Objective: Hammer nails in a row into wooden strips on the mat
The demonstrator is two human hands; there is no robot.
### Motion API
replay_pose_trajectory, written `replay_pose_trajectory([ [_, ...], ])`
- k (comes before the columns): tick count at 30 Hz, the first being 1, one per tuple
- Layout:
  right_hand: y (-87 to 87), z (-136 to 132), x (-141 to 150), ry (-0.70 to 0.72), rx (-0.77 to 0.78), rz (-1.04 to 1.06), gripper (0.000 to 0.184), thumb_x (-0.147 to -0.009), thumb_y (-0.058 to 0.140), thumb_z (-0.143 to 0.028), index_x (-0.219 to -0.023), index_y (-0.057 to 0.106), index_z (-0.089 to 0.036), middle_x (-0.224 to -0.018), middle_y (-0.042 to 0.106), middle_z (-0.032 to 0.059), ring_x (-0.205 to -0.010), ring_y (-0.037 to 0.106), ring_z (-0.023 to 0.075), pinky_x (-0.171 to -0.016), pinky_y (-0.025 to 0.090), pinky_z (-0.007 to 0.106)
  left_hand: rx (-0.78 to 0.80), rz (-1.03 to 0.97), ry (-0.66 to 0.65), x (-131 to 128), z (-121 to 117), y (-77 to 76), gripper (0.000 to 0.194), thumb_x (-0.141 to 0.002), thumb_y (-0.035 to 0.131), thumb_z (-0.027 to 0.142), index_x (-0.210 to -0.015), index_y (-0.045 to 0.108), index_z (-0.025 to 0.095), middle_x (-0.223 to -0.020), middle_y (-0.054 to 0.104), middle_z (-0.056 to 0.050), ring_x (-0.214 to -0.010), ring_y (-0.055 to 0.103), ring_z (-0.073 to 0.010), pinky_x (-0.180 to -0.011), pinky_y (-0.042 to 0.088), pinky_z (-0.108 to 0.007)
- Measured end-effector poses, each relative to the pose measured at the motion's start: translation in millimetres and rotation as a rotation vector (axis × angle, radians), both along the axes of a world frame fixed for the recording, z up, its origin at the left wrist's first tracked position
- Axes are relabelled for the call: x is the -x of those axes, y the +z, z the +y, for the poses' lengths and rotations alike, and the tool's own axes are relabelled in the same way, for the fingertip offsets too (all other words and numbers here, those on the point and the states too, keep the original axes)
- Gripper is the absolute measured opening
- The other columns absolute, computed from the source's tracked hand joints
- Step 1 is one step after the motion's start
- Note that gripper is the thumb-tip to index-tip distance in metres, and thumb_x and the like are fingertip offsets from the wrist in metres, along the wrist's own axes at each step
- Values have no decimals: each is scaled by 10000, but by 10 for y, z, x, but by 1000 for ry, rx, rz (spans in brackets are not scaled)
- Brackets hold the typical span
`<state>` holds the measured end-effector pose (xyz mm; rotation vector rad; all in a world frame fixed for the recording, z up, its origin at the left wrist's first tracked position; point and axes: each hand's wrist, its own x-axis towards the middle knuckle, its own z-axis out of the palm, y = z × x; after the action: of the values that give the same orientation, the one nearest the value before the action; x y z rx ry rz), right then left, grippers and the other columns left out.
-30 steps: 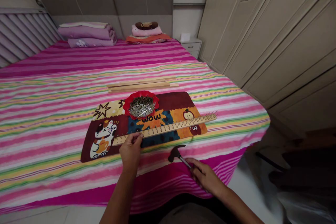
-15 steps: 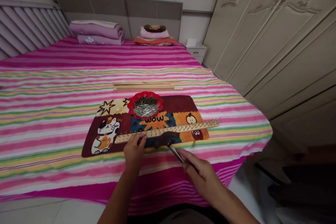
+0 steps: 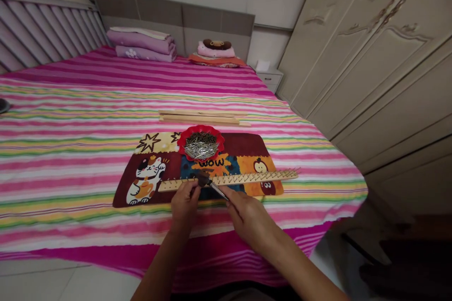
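Observation:
A long pale wooden strip lies across a patterned mat, with many nails standing in it along its length, densest toward the right end. The thumb and fingers of my left hand are closed at the strip's near edge, left of its middle; whether a nail is also between them is hidden. In my right hand is a hammer, gripped by its metal shaft. Its dark head is over the strip, just right of my left fingertips. Behind the strip, a red scalloped bowl holds dark and silvery nails.
The mat with cat and fruit pictures rests on a striped bedspread. Several wooden strips lie beyond the bowl. Folded bedding is at the headboard, and a wardrobe stands along the right.
The hammer has come up and left, its head from in front of the strip to over it beside my left fingers. My left hand keeps its place on the strip. The view has shifted slightly.

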<state>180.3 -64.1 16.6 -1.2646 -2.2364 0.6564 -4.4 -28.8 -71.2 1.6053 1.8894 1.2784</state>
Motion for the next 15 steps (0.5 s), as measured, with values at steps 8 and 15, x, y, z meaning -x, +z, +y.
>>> replay_pose_trajectory([
  [8, -118, -414, -433, -17, 313, 255, 429, -904, 399, -146, -1307, 508, -248, -1206, 656, 48, -1108, 604, 198, -938, 479, 318, 6, -33, 27, -24, 6, 23, 185, -760, 519, 372, -778, 637, 231, -803, 664, -30, -743, 607, -167, -715, 467, -274],
  [15, -886, -562, -751, -221, 538, 323, 428, -842, 469, -277, -1234, 598, -161, -1134, 692, 97, -1061, 621, 262, -918, 471, 384, -21, 33, 14, 4, -70, 111, 207, -771, 513, 365, -835, 638, 213, -853, 688, -46, -754, 629, -167, -706, 482, -273],
])
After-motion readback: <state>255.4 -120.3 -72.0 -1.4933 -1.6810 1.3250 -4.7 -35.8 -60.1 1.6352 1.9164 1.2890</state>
